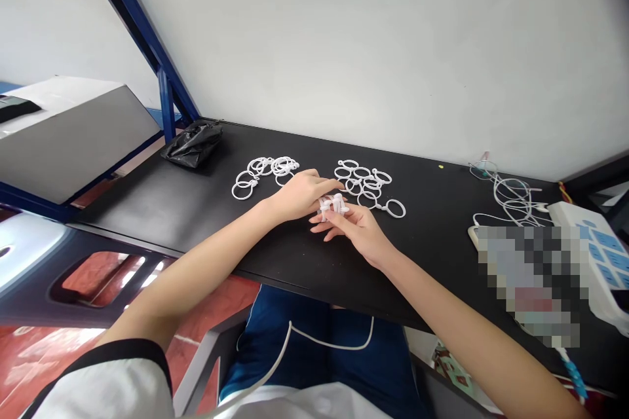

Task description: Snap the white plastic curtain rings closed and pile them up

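Several white plastic rings with small eyelets, which look like curtain rings, lie in a left group and a right group on the black tabletop. Between the groups, my right hand is closed around a small bunch of white plastic rings, thumb on the near side and fingertips beneath. My left hand comes over the bunch from the left, its fingers bent against it. Those fingers partly hide the bunch, so its exact shape and number are unclear.
A crumpled black plastic bag lies at the back left. At the right are a blurred phone, tangled white cables and a white power strip. A blue metal frame rises at the left, and a white wall stands behind.
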Action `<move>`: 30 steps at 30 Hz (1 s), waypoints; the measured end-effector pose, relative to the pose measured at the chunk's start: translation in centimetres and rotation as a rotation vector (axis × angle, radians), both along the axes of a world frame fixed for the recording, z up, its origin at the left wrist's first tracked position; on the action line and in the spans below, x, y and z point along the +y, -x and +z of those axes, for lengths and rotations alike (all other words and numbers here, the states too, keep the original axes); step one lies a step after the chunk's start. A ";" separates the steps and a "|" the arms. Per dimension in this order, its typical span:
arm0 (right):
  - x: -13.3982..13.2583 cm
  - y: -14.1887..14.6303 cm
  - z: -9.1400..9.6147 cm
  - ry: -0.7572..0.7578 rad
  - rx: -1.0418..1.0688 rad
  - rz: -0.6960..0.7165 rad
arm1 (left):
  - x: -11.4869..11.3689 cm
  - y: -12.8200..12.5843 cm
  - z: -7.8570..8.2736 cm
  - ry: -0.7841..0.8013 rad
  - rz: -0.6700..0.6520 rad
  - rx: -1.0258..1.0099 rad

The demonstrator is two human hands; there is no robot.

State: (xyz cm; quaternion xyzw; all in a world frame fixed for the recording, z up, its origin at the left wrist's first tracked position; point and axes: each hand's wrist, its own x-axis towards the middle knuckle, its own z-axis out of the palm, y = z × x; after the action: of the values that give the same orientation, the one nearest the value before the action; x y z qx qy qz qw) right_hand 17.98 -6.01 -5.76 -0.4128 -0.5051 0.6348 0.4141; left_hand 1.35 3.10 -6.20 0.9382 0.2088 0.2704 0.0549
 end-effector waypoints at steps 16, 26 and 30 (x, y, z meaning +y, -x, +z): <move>1.1 -2.9 2.1 0.171 0.062 0.336 | -1.4 -0.7 -0.1 -0.290 -0.101 0.064; 0.6 -1.2 0.7 -0.046 0.001 0.086 | -0.9 -0.1 0.5 0.434 -0.111 -0.121; 0.1 -0.7 0.7 -0.121 0.007 0.056 | -0.8 -0.2 1.1 0.665 -0.169 -0.148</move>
State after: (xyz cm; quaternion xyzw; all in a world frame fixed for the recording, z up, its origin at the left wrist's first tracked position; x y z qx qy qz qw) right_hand 18.69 -5.88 -5.09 -0.3707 -0.5524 0.6160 0.4219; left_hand 1.53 2.35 -5.15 0.8608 0.2026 0.2495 0.3947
